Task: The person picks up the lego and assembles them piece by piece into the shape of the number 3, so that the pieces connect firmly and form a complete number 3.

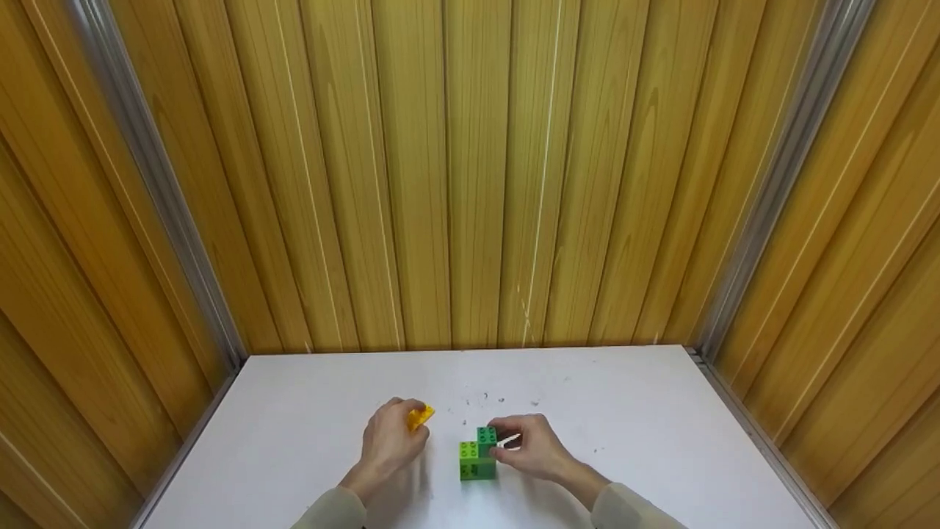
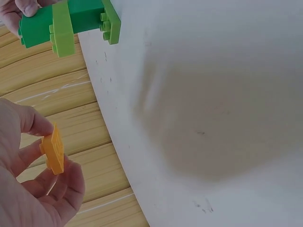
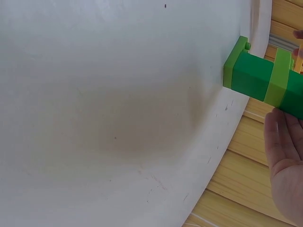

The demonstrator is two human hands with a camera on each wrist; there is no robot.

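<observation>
My left hand [image 1: 391,437] pinches a thin yellow-orange toy building brick [image 1: 420,417] between thumb and fingers, raised to the left of a stack. In the left wrist view, this brick [image 2: 55,150] is held on edge. The stack of green building bricks [image 1: 476,470] stands upright on the table, light green and dark green layers alternating. Its top dark green brick [image 1: 486,435] sits to the right, beside the bare studs of a light green brick [image 1: 468,449]. My right hand [image 1: 538,450] grips that top brick from the right with thumb and fingers.
The white table [image 1: 631,411] bears small dark marks beyond the stack. Wood-patterned panels [image 1: 470,184] rise behind it and on both sides, with metal posts [image 1: 778,176] at the corners.
</observation>
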